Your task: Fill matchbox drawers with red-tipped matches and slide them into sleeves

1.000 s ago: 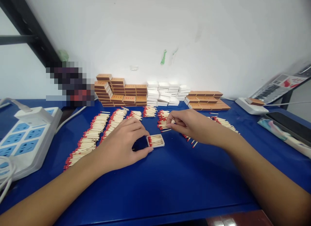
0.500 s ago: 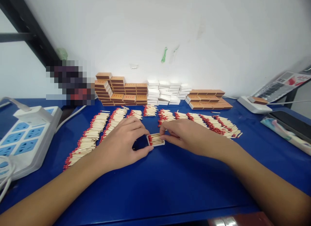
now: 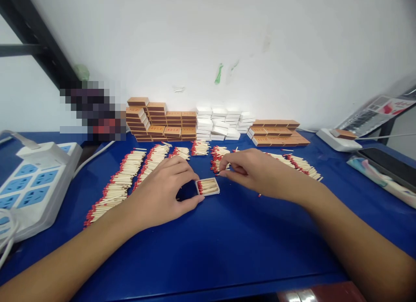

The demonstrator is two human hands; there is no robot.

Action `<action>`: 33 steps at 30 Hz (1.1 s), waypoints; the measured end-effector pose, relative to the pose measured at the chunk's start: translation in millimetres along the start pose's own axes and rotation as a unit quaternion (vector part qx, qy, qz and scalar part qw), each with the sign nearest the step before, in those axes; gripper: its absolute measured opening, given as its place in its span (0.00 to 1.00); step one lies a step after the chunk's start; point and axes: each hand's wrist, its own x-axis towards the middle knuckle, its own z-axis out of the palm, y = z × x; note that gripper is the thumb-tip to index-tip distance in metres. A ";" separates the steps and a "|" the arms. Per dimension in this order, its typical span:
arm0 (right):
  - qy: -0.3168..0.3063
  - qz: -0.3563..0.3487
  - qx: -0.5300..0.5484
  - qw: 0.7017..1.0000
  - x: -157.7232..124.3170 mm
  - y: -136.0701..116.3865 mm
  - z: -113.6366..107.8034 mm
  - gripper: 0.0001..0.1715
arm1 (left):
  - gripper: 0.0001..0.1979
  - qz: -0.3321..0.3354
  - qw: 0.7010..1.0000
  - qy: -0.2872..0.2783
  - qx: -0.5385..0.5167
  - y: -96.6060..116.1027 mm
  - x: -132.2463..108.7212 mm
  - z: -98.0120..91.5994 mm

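A small white matchbox tray partly filled with red-tipped matches lies on the blue table. My left hand grips the tray's left end between thumb and fingers. My right hand hovers just right of and behind the tray, its fingertips pinched together at a pile of loose matches; whether it holds a match I cannot make out. Long rows of loose matches run to the left, and more matches show behind my right wrist.
Stacks of brown matchboxes, white inner trays and more brown sleeves line the wall. A white power strip sits at the left. A second strip and a phone lie at the right.
My right hand went from the match pile to the tray, then drew back up to the pile. The left hand kept its hold on the tray.
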 end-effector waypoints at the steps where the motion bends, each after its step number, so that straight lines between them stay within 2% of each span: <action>1: -0.001 0.013 -0.013 1.000 0.8 5.3 -0.5 0.11 | 0.09 0.001 1.000 0.001 0.001 0.0 -0.3 -0.1; 5: -0.045 0.028 -0.027 0.998 4.2 18.7 0.5 0.07 | 0.10 0.004 1.000 0.006 0.003 -0.9 -0.8 -0.1; 9: -0.067 0.027 -0.017 0.997 5.7 18.2 1.2 0.09 | 0.10 0.005 1.000 0.007 0.004 -1.6 0.0 0.8; 16: -0.044 0.023 -0.028 0.998 5.4 24.5 2.9 0.06 | 0.10 0.007 1.000 0.005 0.002 -0.9 -1.2 0.2; 24: -0.053 0.033 -0.036 0.997 6.5 17.1 1.7 0.10 | 0.09 0.006 1.000 0.003 0.002 -2.0 1.2 1.3; 29: -0.055 0.049 -0.047 0.996 6.8 17.7 2.4 0.10 | 0.09 0.009 1.000 0.005 0.002 -1.5 0.7 0.7; 33: -0.054 0.032 -0.042 0.997 6.9 20.9 4.7 0.11 | 0.09 0.005 1.000 0.005 0.003 -0.7 -0.2 0.2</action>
